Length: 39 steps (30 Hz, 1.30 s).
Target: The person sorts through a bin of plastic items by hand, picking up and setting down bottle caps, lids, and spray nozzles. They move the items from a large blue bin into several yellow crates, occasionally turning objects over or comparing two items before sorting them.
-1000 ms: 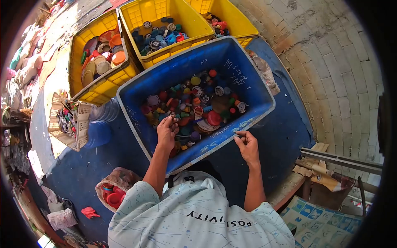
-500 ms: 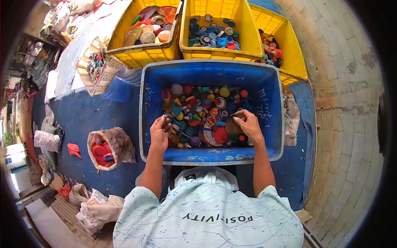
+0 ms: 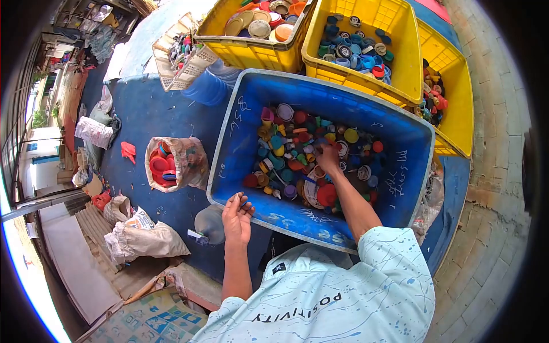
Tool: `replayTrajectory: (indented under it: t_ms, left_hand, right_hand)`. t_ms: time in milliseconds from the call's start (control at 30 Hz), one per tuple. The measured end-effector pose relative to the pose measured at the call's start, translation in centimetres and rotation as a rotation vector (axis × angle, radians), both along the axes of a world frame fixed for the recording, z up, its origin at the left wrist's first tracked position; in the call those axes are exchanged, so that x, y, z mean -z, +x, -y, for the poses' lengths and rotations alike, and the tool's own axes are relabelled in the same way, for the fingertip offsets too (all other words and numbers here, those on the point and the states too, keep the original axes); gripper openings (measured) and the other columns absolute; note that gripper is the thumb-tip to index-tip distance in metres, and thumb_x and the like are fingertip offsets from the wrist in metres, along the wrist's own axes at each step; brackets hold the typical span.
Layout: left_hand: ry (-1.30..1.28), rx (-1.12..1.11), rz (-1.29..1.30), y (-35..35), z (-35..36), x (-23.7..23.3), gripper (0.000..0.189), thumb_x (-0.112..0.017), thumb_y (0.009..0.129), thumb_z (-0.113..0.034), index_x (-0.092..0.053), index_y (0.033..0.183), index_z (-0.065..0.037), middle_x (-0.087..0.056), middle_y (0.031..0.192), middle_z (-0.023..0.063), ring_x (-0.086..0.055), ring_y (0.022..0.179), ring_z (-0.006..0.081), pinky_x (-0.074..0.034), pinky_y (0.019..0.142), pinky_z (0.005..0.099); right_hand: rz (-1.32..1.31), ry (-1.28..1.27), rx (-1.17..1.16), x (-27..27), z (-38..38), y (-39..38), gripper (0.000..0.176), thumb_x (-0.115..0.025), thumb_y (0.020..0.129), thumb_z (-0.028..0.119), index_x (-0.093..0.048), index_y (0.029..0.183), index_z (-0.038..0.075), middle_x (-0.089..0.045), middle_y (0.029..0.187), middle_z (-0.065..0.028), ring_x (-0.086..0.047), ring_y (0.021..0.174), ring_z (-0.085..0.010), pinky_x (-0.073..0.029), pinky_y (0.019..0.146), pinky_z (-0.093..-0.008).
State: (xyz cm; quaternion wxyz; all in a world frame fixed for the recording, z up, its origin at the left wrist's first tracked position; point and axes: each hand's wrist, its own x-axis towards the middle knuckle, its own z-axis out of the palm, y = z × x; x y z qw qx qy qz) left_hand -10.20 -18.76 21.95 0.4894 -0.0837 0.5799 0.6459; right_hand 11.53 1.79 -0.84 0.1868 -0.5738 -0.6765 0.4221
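Looking down into a blue crate (image 3: pixel 243 131) holding mixed bottle caps (image 3: pixel 286 148). Right hand (image 3: pixel 329 155) down among the caps mid-crate, grip impossible to tell. Left hand (image 3: pixel 237 216) at the near rim, fingers curled, contents unclear

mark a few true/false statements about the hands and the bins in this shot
1. The right hand is down among the caps inside the blue tub. True.
2. The left hand is inside a yellow crate. False: it is at the near rim of the blue tub.
3. Three yellow crates stand at the far side of the blue tub. True.
4. The open bag on the floor beside the tub holds mostly blue lids. False: the lids showing in it are mostly red.
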Motion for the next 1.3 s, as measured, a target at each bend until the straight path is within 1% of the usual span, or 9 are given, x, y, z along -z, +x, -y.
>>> replayTrajectory:
  t_ms: [267, 467, 567, 700, 767, 867, 967, 1067, 1300]
  left_hand:
    - [-0.052, 0.089, 0.035, -0.5, -1.5, -0.2, 0.014, -0.058, 0.093, -0.016, -0.058, 0.103, -0.006, -0.062, 0.092, 0.0047, -0.059, 0.081, 0.0137, -0.050, 0.074, 0.0303]
    - [-0.100, 0.191, 0.056, -1.7, -3.0, 0.5, 0.016, -0.058, 0.093, -0.019, -0.058, 0.104, -0.008, -0.062, 0.094, 0.0035, -0.058, 0.083, 0.0138, -0.047, 0.074, 0.0308]
    - [-0.110, 0.280, 0.033, -1.8, -4.3, 1.2, 0.017, -0.058, 0.093, -0.020, -0.059, 0.105, -0.008, -0.062, 0.094, 0.0031, -0.058, 0.083, 0.0138, -0.047, 0.074, 0.0310]
    - [-0.111, 0.447, -0.012, -1.3, -7.2, 2.5, 0.018, -0.060, 0.092, -0.021, -0.060, 0.104, -0.008, -0.062, 0.094, 0.0021, -0.057, 0.080, 0.0104, -0.047, 0.072, 0.0276]
    - [-0.107, 0.584, -0.043, 0.0, -8.7, 3.4, 0.019, -0.062, 0.091, -0.021, -0.060, 0.104, -0.007, -0.062, 0.093, 0.0019, -0.057, 0.080, 0.0095, -0.047, 0.070, 0.0260]
    - [-0.074, 0.873, -0.119, 2.9, -10.4, 5.7, 0.025, -0.067, 0.087, -0.020, -0.060, 0.106, -0.005, -0.063, 0.094, 0.0028, -0.059, 0.082, 0.0113, -0.047, 0.071, 0.0254]
    - [-0.003, 1.263, -0.342, 7.3, -11.0, 9.2, 0.034, -0.071, 0.082, -0.022, -0.060, 0.106, -0.001, -0.064, 0.096, 0.0069, -0.061, 0.085, 0.0158, -0.048, 0.074, 0.0283]
    - [0.046, 1.675, -0.664, 11.5, -10.7, 11.6, 0.044, -0.072, 0.077, -0.023, -0.056, 0.111, -0.001, -0.063, 0.104, 0.0202, -0.061, 0.098, 0.0267, -0.047, 0.083, 0.0385]
    - [0.325, 2.010, -1.248, 16.8, -8.3, 18.3, 0.067, -0.070, 0.068, -0.012, -0.044, 0.129, -0.006, -0.054, 0.117, 0.0178, -0.051, 0.106, 0.0391, -0.042, 0.089, 0.0476]
  right_hand:
    - [0.250, 0.378, -0.033, 3.2, -0.8, -5.6, 0.026, -0.072, 0.074, 0.018, -0.067, 0.098, 0.012, -0.063, 0.104, -0.0108, -0.054, 0.103, -0.0318, -0.040, 0.087, -0.0494]
    - [0.338, 0.286, -0.042, 4.4, -1.5, -7.7, 0.027, -0.071, 0.073, 0.017, -0.067, 0.100, 0.014, -0.064, 0.106, -0.0068, -0.052, 0.103, -0.0305, -0.036, 0.088, -0.0520]
    - [0.309, 0.279, -0.068, 3.4, -1.8, -7.0, 0.023, -0.068, 0.076, 0.014, -0.068, 0.098, 0.014, -0.066, 0.101, -0.0085, -0.057, 0.092, -0.0324, -0.041, 0.082, -0.0491]
    - [0.004, 0.118, 0.069, 1.9, -2.9, -3.9, 0.019, -0.068, 0.080, 0.013, -0.070, 0.098, 0.009, -0.069, 0.088, -0.0107, -0.063, 0.078, -0.0254, -0.048, 0.073, -0.0370]
    - [-0.129, -0.009, 0.227, -2.5, -3.1, -1.4, 0.020, -0.069, 0.082, 0.015, -0.070, 0.099, 0.005, -0.069, 0.082, -0.0100, -0.064, 0.073, -0.0195, -0.049, 0.069, -0.0305]
    - [-0.316, -0.206, 0.396, -8.7, -2.6, 4.4, 0.025, -0.069, 0.082, 0.019, -0.069, 0.099, 0.001, -0.070, 0.082, -0.0085, -0.064, 0.074, -0.0158, -0.049, 0.068, -0.0304]
    - [-0.361, -0.062, 0.547, -14.4, 0.0, 9.1, 0.026, -0.069, 0.083, 0.019, -0.069, 0.100, -0.001, -0.069, 0.087, -0.0058, -0.062, 0.079, -0.0097, -0.048, 0.073, -0.0253]
    - [-0.468, -0.042, 0.722, -17.1, 3.3, 12.9, 0.023, -0.069, 0.084, 0.016, -0.068, 0.101, 0.000, -0.068, 0.087, -0.0043, -0.061, 0.077, -0.0082, -0.048, 0.070, -0.0227]
    - [-0.745, -0.124, 0.987, -19.7, 10.8, 16.0, 0.018, -0.068, 0.086, 0.012, -0.065, 0.100, 0.000, -0.066, 0.084, -0.0019, -0.056, 0.068, -0.0041, -0.044, 0.061, -0.0185]
